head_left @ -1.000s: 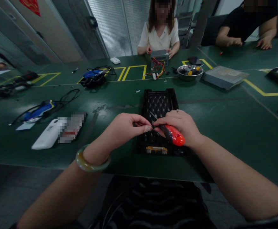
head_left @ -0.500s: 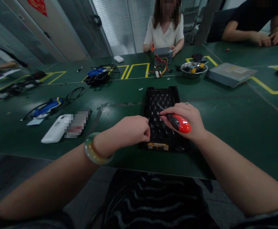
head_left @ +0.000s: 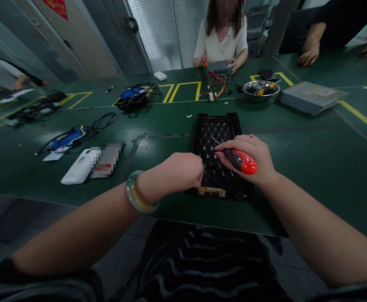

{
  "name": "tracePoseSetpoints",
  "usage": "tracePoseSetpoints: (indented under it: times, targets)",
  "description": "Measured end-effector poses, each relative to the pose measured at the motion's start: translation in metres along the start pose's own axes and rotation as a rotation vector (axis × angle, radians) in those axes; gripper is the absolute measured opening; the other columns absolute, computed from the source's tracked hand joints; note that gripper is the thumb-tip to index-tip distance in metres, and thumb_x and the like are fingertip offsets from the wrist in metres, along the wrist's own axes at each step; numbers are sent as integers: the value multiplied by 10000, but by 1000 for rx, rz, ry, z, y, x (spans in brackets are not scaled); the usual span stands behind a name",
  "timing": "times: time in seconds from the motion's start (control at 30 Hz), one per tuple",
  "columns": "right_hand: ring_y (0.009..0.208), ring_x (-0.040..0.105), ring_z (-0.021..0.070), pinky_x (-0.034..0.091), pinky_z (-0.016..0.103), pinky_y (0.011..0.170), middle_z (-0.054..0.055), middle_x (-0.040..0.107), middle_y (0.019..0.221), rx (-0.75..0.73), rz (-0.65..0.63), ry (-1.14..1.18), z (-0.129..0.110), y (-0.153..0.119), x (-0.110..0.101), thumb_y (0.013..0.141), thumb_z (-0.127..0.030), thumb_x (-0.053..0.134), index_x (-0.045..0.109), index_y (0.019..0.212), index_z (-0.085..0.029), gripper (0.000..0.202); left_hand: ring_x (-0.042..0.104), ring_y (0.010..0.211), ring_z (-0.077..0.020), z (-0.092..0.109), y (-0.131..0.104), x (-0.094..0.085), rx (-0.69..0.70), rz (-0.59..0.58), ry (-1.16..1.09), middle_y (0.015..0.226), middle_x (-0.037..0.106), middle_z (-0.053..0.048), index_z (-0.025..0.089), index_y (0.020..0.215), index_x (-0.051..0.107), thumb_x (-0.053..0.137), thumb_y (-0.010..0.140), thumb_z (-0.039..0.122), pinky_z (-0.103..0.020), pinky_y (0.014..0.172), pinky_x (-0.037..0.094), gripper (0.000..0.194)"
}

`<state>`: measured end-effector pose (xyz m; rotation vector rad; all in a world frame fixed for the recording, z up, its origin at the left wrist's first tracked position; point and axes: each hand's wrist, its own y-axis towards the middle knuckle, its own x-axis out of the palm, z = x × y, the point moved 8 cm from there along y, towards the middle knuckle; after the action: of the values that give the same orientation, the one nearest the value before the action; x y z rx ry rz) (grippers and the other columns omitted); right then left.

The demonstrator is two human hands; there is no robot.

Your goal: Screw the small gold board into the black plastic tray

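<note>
For careful work with my hands over this open casing, I'd judge it best to keep the screwdriver's thin metal shaft lifted off the floor of the casing, so it scrapes nothing, and to leave my thumb and forefinger free for fine pinching. My right hand (head_left: 263,152) grips the red and black bulb-handled screwdriver (head_left: 247,162), its shaft slanting away from me to the left; the tips of my thumb and forefinger come close together, though I cannot tell whether something small sits between them. My left hand (head_left: 183,170) is curled, fingers hidden underneath, so I cannot tell if it holds anything; resting it lightly on the wall should help keep the work from sliding. The black rectangular plastic casing (head_left: 236,126) lies on the dark green bench (head_left: 158,126) between my hands, long side running away from me. My left hand is at its left edge, perhaps touching, my right hand over its right side, and the orange-brown connector strip (head_left: 211,191) sits at the end nearest me.
</note>
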<state>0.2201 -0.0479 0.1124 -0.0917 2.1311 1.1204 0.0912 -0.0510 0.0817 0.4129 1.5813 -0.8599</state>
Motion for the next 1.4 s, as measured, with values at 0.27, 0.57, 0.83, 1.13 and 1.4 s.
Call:
tracePoseSetpoints:
  times: [0.27, 0.57, 0.83, 1.13, 1.4]
  targets:
    - [765, 654, 171, 458, 342, 727, -8, 721, 869, -25, -9, 32, -3, 1, 0, 829, -288, 728, 705, 971, -272, 145, 615, 692, -172, -8, 3, 6, -16, -39, -109, 794, 707, -30, 225, 801, 780, 667, 777, 280, -260, 577, 374, 128]
    - [743, 652, 186, 468, 374, 735, -5, 724, 866, 33, 39, 81, 0, -1, -2, 799, -304, 762, 715, 957, -285, 166, 651, 727, -168, -21, -4, 15, -78, -65, -302, 804, 740, -11, 247, 847, 802, 703, 773, 334, -253, 619, 410, 152]
    - [715, 569, 164, 455, 331, 651, 7, 611, 823, 360, 416, 510, 36, -10, -20, 799, -357, 759, 659, 891, -253, 171, 669, 815, -158, -23, -7, 19, 35, -35, -467, 943, 754, -56, 181, 939, 796, 602, 863, 334, -267, 784, 470, 259]
    - [685, 582, 140, 475, 315, 638, 5, 622, 881, 462, 457, 679, 71, -12, -1, 824, -314, 742, 680, 1056, -292, 241, 676, 889, -137, -32, -2, 24, 133, -110, -575, 995, 758, -37, 183, 1008, 782, 627, 881, 336, -211, 803, 461, 252]
    - [718, 558, 156, 456, 336, 600, 31, 628, 1084, 487, 518, 732, 69, -16, -3, 828, -306, 731, 696, 1080, -329, 256, 688, 918, -133, -43, 14, 33, 231, -213, -729, 977, 770, 0, 219, 977, 785, 674, 854, 366, -203, 824, 465, 221]
